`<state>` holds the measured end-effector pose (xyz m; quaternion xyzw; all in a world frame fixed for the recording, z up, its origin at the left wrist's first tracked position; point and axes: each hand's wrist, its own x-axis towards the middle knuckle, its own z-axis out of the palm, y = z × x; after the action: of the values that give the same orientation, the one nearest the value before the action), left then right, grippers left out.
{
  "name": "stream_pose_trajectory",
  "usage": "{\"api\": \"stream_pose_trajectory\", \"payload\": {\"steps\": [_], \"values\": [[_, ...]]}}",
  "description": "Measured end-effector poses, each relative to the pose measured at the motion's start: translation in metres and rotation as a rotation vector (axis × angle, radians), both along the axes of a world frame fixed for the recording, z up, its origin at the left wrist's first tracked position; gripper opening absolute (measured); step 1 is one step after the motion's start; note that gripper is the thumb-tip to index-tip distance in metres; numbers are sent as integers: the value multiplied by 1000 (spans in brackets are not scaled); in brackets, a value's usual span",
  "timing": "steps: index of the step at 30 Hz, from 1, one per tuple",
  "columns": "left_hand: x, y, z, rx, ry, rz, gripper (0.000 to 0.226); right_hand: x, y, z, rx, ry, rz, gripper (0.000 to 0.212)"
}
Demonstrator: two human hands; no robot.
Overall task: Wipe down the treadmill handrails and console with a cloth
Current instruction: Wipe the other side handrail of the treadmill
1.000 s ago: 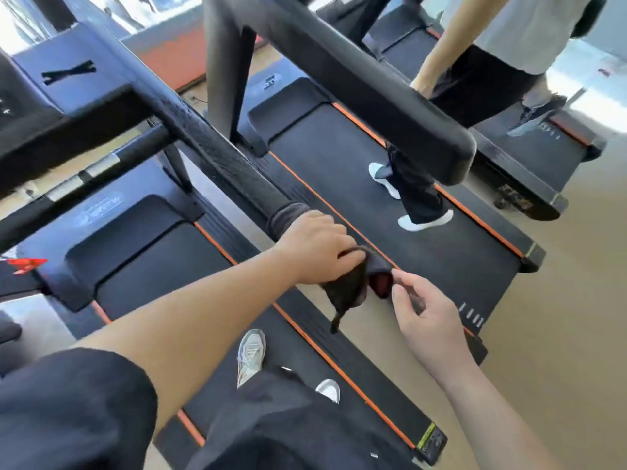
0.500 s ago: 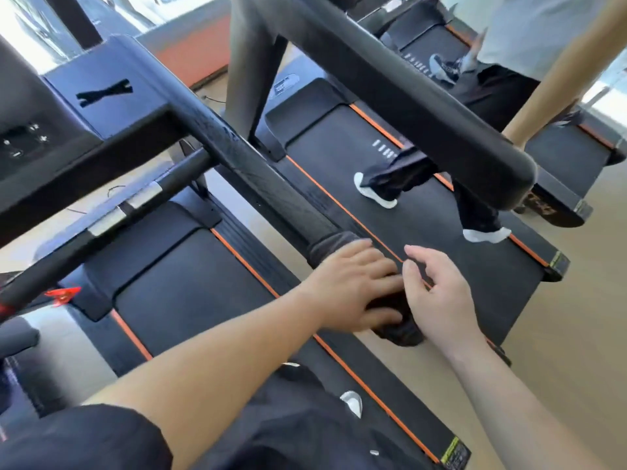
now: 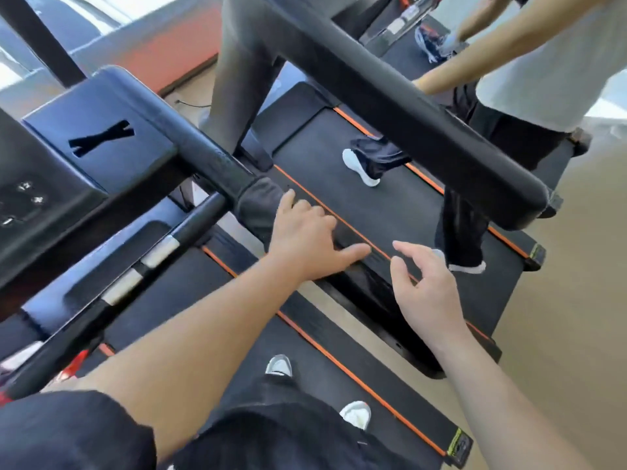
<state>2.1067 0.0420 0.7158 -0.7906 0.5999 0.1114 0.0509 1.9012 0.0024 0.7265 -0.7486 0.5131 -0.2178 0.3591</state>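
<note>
A dark grey cloth [image 3: 258,206] is wrapped around the black right handrail [image 3: 203,154] of my treadmill, a short way from the console [image 3: 30,201]. My left hand [image 3: 305,240] lies over the rail on top of the cloth, fingers curled over the far side and thumb pointing right. The rail's lower part is hidden under this hand. My right hand [image 3: 425,293] hovers to the right of the rail with fingers apart, touching nothing.
The thick handrail of the neighbouring treadmill [image 3: 373,86] crosses above. Another person [image 3: 543,72] walks on that belt [image 3: 400,212]. A cross grip bar with silver sensors [image 3: 159,252] runs below the console. My shoes [image 3: 278,364] stand on my own belt.
My left hand has slid the cloth up the handrail toward the console. My right hand has let go of the cloth's end and drawn back, open.
</note>
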Motion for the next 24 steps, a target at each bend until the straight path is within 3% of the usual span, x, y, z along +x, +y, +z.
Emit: {"api": "stream_pose_trajectory", "payload": {"steps": [2,4,6,8,12,16,20,24], "values": [[-62,9,-6,-34,56,-127,70,-10,-3,2,20,16,-63,25],[-109,19,-16,-136,236,-278,48,-17,-5,5,32,14,-110,26],[-115,22,-25,-254,372,-431,38,-17,-6,7,44,6,-120,26],[-82,20,-30,-313,385,-527,39,-11,-5,9,61,-15,-98,26],[28,25,-25,-409,209,-302,55,11,2,11,83,-50,-35,25],[86,37,-15,-230,90,8,79,16,14,9,87,-32,15,24],[27,23,-16,-269,204,208,50,-18,17,7,119,-7,-66,29],[-75,29,-33,-403,259,2,38,-73,24,-2,182,-26,-253,32]]}}
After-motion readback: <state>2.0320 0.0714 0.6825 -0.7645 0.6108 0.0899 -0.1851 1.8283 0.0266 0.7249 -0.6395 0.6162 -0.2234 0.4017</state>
